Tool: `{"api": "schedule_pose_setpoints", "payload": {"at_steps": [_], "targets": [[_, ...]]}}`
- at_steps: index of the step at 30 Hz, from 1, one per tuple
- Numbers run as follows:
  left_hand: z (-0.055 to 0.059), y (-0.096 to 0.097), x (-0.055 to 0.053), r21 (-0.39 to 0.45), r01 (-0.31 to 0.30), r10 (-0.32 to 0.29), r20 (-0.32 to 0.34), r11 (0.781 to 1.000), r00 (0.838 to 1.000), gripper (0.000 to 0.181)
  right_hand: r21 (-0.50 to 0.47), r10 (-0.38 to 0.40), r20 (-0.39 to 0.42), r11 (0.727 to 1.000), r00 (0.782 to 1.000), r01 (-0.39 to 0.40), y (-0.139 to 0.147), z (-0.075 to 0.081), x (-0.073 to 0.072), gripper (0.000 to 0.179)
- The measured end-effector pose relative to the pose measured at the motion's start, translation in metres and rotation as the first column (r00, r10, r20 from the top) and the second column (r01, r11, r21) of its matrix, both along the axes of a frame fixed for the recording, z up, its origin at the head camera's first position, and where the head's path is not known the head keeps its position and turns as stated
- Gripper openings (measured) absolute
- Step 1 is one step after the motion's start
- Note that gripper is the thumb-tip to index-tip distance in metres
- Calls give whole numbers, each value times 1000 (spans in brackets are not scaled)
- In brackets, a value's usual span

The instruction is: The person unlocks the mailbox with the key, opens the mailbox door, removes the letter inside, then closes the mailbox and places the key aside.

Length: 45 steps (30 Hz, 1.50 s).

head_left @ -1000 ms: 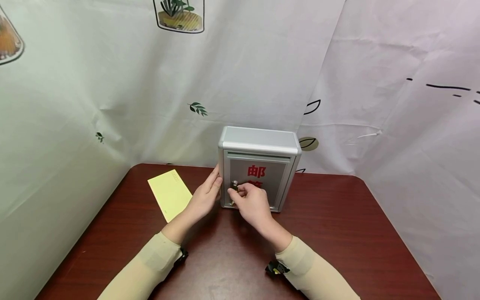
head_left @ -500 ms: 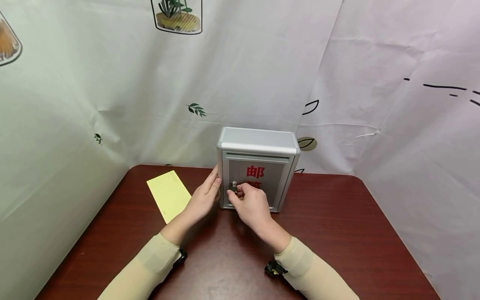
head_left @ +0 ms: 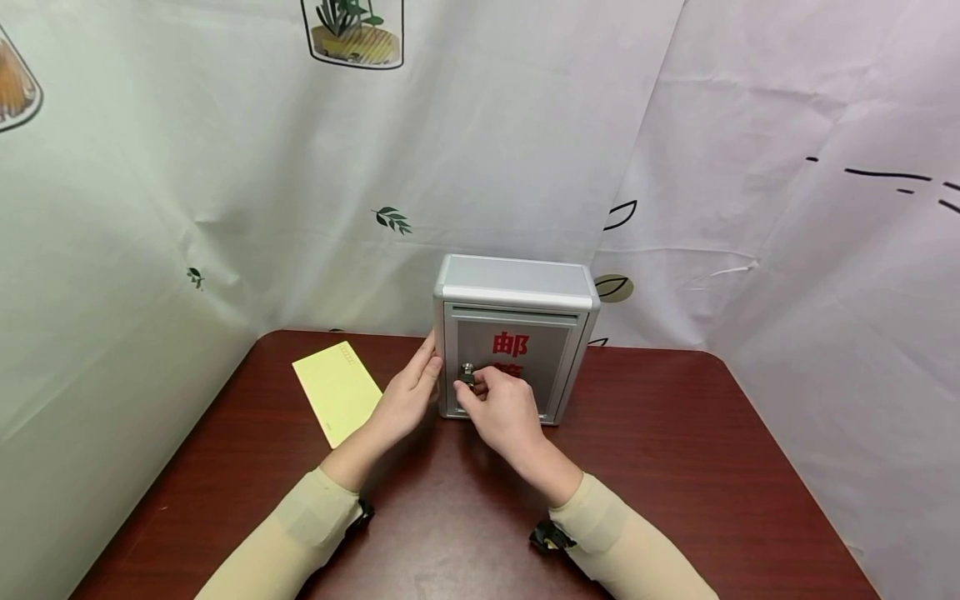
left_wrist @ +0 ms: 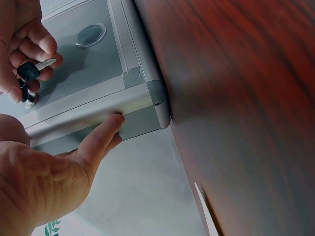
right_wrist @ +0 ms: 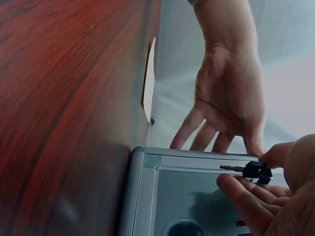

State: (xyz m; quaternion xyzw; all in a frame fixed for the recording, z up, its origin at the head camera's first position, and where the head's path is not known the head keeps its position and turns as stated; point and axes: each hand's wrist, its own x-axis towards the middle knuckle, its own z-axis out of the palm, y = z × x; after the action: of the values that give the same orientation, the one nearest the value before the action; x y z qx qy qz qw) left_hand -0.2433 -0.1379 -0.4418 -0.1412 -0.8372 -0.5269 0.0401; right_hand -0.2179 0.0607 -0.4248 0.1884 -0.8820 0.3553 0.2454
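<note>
A silver metal mailbox with red characters stands upright on the table. My left hand rests along its left side, the fingers mostly straight against the metal. At the lock on the left of the door, my right hand pinches a black-headed key between thumb and fingers. In the left wrist view one key sits at the lock, its blade hidden. A second black-headed key hangs with it, its bare blade lying against the right fingers. The door is shut.
A yellow envelope lies on the dark red wooden table, left of the mailbox and close to my left forearm. White printed cloth hangs behind the table and along its sides.
The key's black head at the lock shows turned compared with a second ago, and the loose blade below it has gone from the head view. The left hand stays against the mailbox.
</note>
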Motion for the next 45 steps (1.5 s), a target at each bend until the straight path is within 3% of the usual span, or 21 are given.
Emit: {"api": "schedule_pose_setpoints", "payload": {"at_steps": [35, 45], "targets": [[1, 0, -1, -43, -26, 25, -30, 999, 999, 65, 5, -10, -19, 1000, 1000, 10, 2, -1, -2, 23], [0, -1, -1, -39, -9, 8, -42, 999, 999, 65, 11, -15, -24, 1000, 1000, 15, 3, -1, -1, 22]]}}
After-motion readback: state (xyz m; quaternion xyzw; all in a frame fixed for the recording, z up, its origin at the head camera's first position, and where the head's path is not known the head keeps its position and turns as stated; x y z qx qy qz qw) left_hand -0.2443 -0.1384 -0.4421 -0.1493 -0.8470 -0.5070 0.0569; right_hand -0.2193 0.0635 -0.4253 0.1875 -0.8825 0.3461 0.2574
